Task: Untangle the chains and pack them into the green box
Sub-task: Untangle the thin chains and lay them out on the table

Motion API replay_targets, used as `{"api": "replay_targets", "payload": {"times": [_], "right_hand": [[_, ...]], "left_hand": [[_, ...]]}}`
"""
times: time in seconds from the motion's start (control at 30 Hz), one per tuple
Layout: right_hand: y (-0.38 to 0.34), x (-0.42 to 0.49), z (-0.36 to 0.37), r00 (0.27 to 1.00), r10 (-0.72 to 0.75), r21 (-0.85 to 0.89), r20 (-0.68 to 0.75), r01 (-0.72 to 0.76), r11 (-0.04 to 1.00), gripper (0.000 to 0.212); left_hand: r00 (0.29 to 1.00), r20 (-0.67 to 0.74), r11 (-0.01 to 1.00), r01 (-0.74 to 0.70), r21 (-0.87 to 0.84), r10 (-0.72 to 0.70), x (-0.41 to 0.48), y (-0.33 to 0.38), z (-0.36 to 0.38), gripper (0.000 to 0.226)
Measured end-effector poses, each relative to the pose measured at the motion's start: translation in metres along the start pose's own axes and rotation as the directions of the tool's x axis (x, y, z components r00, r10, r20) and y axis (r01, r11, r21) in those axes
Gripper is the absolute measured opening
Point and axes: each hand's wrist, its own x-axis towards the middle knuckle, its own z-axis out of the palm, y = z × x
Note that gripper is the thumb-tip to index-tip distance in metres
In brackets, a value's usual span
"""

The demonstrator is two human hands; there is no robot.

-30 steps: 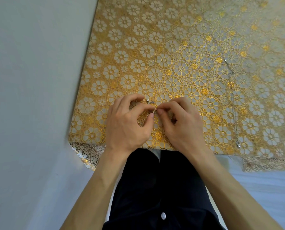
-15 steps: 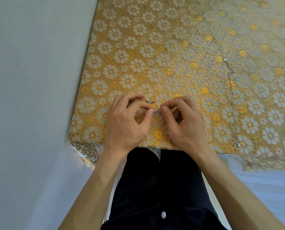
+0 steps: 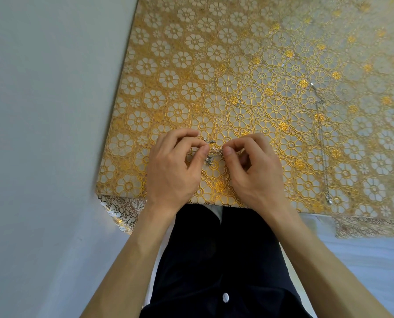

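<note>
A small silver tangle of chains (image 3: 212, 152) sits near the table's front edge, stretched between my two hands. My left hand (image 3: 175, 171) pinches its left side between thumb and forefinger. My right hand (image 3: 253, 173) pinches the right side the same way. A short loose bit dangles below the tangle. One long thin silver chain (image 3: 321, 134) lies stretched out on the cloth at the right, running from the far middle down to the front edge. No green box is in view.
The table (image 3: 237, 65) is covered with a gold flower-patterned cloth. A pale wall (image 3: 49, 111) runs close along its left side. My dark-clothed lap lies below the table's front edge.
My hands have moved slightly apart, and more of the silver tangle now shows between the fingertips. The long chain at the right has stayed put.
</note>
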Motion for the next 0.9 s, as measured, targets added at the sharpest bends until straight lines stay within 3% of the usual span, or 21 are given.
{"api": "replay_targets", "payload": {"times": [0.27, 0.57, 0.9], "right_hand": [[-0.001, -0.0009, 0.001, 0.993, -0.089, -0.081, 0.077, 0.095, 0.992, 0.014], [-0.0025, 0.0003, -0.0023, 0.999, 0.051, 0.075, -0.003, -0.051, 0.996, 0.008], [-0.0042, 0.0015, -0.0041, 0.995, 0.095, 0.076, -0.029, -0.093, 0.993, 0.007]], "left_hand": [[0.999, 0.003, 0.998, 0.034, -0.05, -0.034, 0.0008, 0.0001, -0.0011, 0.02], [0.998, -0.011, 0.995, 0.056, -0.081, -0.057, 0.0014, 0.0002, -0.001, 0.02], [0.986, -0.029, 0.953, 0.152, -0.262, -0.165, 0.0018, 0.0024, -0.0047, 0.016]]}}
